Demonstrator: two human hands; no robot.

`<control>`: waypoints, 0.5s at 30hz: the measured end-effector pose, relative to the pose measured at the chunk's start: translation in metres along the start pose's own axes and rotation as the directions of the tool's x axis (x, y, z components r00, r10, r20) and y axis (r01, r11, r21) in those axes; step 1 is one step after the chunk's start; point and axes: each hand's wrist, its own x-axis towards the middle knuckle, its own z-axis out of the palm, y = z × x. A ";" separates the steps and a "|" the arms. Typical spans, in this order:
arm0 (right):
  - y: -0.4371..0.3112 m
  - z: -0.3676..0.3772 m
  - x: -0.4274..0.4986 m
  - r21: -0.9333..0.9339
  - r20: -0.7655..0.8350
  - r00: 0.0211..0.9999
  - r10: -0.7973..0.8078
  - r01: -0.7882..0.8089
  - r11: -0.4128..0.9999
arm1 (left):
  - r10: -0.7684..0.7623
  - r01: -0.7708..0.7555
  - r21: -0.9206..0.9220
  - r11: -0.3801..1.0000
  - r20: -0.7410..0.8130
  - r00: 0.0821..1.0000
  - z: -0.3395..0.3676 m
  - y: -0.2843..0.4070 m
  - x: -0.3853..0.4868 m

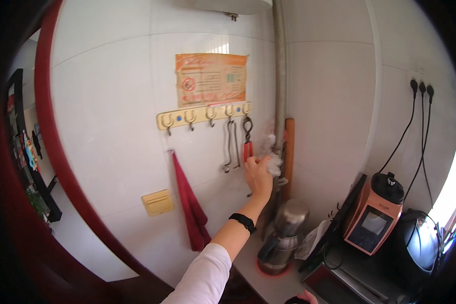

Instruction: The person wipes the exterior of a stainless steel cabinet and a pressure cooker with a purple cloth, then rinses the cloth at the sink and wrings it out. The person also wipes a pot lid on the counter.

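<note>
My left hand (259, 176), wearing a black wristband (243, 223), reaches up to the wall with its fingers curled around the lower ends of a red-handled plier-like tool (247, 146). That tool hangs upright from the last hook of a cream hook rail (201, 117). Just left of it, a bent metal wire tool (231, 146) hangs from the neighbouring hook. Beside my fingertips is a crumpled clear plastic bag (274, 163), by the vertical pipe (279, 76). Only some fingers of my right hand (307, 297) show at the bottom edge, next to something black.
A dark red cloth (190, 212) hangs below the rail, near a yellowish switch plate (157, 202). A steel kettle-like vessel (279, 250) stands on the counter (250, 258) under my arm. Rightwards are a pink appliance (374, 224) and plugged-in black cords (414, 114). A red door frame (49, 114) bounds the left.
</note>
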 end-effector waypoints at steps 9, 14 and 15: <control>-0.017 -0.010 0.013 -0.073 -0.063 0.997 0.052 -0.057 0.996 | -0.103 0.092 0.050 0.995 0.333 0.937 0.061 -0.034 0.009; -0.021 -0.011 0.016 -0.135 -0.091 0.993 0.074 -0.086 0.987 | -0.240 0.463 -0.340 0.819 0.531 0.813 0.058 -0.040 0.000; -0.021 -0.011 0.016 -0.128 -0.100 0.992 0.071 -0.084 0.988 | -0.295 0.601 -0.399 0.693 0.604 0.741 0.055 -0.038 -0.003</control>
